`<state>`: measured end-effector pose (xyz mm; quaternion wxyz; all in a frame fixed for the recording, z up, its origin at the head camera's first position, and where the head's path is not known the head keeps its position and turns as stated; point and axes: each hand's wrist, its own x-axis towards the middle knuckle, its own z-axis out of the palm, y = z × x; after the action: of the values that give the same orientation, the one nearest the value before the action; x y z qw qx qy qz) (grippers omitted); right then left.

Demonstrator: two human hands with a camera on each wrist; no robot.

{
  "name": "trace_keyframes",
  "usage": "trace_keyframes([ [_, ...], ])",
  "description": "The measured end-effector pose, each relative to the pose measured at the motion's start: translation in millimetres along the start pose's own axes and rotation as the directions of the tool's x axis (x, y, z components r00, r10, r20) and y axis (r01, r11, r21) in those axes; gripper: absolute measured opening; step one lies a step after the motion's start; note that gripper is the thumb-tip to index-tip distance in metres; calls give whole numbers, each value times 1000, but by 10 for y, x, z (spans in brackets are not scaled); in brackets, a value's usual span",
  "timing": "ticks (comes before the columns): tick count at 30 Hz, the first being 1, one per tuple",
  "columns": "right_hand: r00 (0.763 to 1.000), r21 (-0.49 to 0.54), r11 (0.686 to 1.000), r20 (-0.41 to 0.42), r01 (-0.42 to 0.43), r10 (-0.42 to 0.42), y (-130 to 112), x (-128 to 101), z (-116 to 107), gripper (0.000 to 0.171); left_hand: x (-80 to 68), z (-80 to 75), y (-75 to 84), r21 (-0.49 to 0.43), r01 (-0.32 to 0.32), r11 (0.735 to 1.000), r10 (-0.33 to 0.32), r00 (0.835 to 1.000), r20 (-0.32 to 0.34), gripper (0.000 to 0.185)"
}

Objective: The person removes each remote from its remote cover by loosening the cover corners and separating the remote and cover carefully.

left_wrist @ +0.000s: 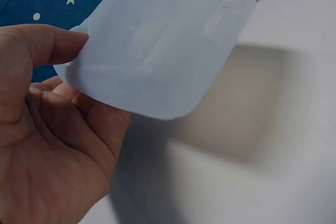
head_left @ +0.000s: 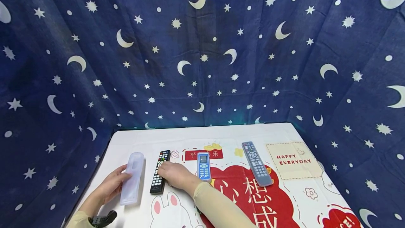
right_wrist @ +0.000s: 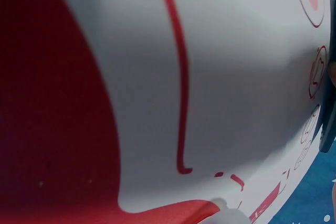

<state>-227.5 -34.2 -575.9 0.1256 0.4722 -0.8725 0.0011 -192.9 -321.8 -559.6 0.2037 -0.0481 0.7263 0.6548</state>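
Note:
A translucent white silicone remote cover (head_left: 132,178) lies at the left of the table. My left hand (head_left: 124,178) holds its near left edge. In the left wrist view my thumb (left_wrist: 50,43) lies over the cover (left_wrist: 163,35) and my palm is under it. A black remote (head_left: 159,175) with coloured buttons lies just right of the cover. My right hand (head_left: 165,171) lies across its middle, fingers curled over it. The right wrist view shows only tablecloth and a dark edge at the right.
A blue and white remote (head_left: 204,166) lies right of my right hand. A grey remote (head_left: 257,163) lies further right, slanted. The white table (head_left: 142,136) has a red printed cloth (head_left: 253,200). Dark blue star-and-moon fabric (head_left: 202,62) walls in three sides.

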Motion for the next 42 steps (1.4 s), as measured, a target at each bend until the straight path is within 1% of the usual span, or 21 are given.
trace_keyframes([
  [5,1000,-4,1000,15,-3,4,11,-20,15,30,47,4,22,13,3,1000,-3,1000,-14,73],
  [9,999,11,1000,30,-20,19,13,-26,9,30,68,21,46,29,9,1000,-7,999,-35,74],
  [13,999,36,999,39,-26,24,17,-23,-6,31,95,35,59,38,6,999,-4,999,-35,73],
  [21,999,60,998,39,-32,30,44,-48,-35,32,137,60,66,57,-13,998,14,1000,-13,70],
  [24,999,66,997,40,-36,33,49,-49,-39,31,145,74,73,66,-11,998,12,1000,-19,70],
  [26,998,79,996,47,-45,41,51,-45,-38,29,156,86,79,84,-14,996,17,1000,-24,70],
  [29,997,112,992,51,-65,60,54,-56,-55,25,195,116,96,131,-21,991,28,998,-53,69],
  [32,997,152,986,42,-75,70,58,-80,-112,19,252,145,106,174,-19,984,37,994,-100,66],
  [36,996,219,972,41,-87,80,69,-130,-270,17,313,173,110,254,-21,967,58,989,-138,61],
  [38,995,255,962,49,-101,92,85,-181,-365,18,338,188,104,293,-21,956,67,987,-149,61],
  [41,993,300,947,49,-117,108,133,-297,-494,21,362,208,95,337,-30,941,82,986,-143,62],
  [42,993,308,944,43,-116,108,155,-343,-528,21,369,212,90,339,-31,940,84,986,-144,62],
])
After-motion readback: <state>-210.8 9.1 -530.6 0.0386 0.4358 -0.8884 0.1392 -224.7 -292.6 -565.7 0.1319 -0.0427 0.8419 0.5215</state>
